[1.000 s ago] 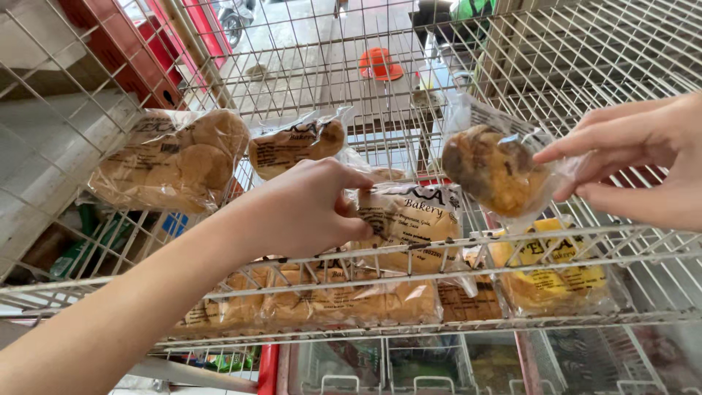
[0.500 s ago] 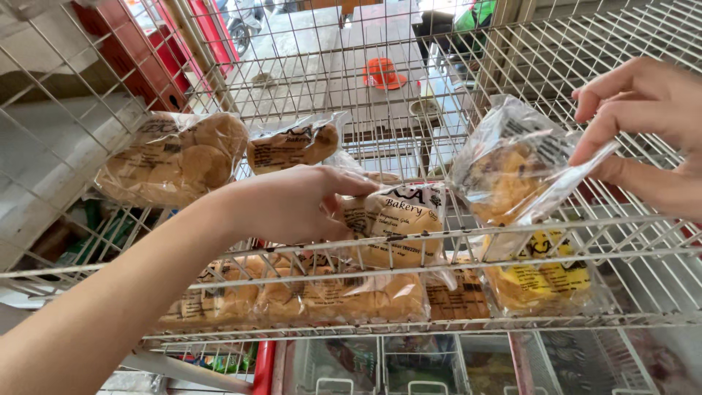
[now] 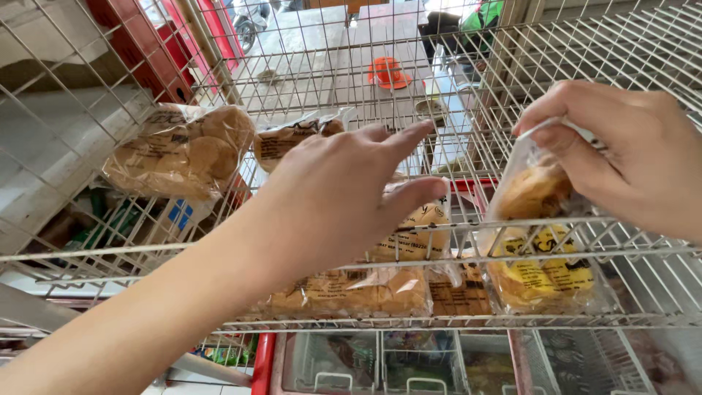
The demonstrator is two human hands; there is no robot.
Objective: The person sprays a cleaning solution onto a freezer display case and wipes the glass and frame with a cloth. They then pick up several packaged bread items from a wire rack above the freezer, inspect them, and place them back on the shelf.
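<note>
one right hand [image 3: 629, 157] grip pinches bun bag [image 3: 532, 192]; left hand [image 3: 336, 197] open

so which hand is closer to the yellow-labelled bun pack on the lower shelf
Right. The right hand holds a clear bagged bun directly above the yellow-labelled pack. The left hand is well off to its left, over the middle packs.

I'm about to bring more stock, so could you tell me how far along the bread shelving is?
Several bagged loaves already lie on the wire rack. The right hand holds a bagged bun above a yellow-labelled pack; the left hand reaches over the middle packs. The bun is not yet set down.
</note>
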